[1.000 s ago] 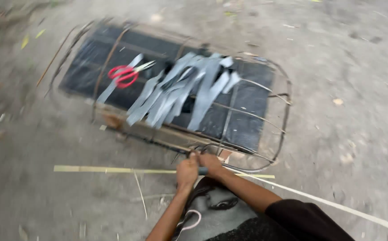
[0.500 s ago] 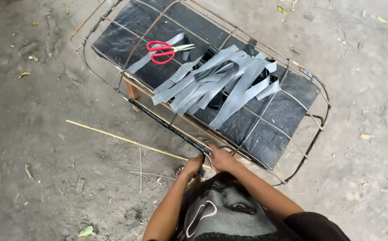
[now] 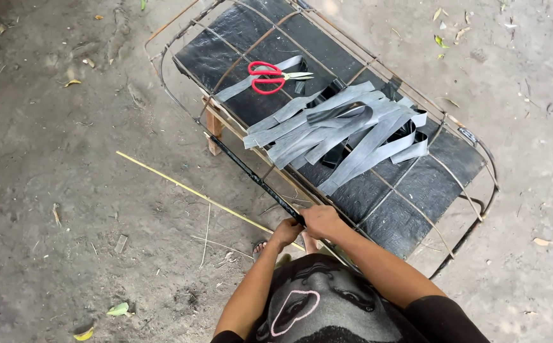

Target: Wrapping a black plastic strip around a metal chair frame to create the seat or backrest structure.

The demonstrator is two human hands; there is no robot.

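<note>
Both hands are closed together on the near end of a black wrapped rod (image 3: 254,180), at about six o'clock in the head view. The left hand (image 3: 285,232) grips it just below, and the right hand (image 3: 323,221) holds it beside, the two touching. The rod runs up toward ten o'clock along the near edge of a rusty wire frame (image 3: 473,136). This frame sits around a black worktop (image 3: 403,209). On the worktop lies a pile of grey rubber strips (image 3: 340,130), and at eleven o'clock red scissors (image 3: 269,77). A thin bamboo stick (image 3: 187,189) lies on the dirt ground (image 3: 67,190), toward nine o'clock.
</note>
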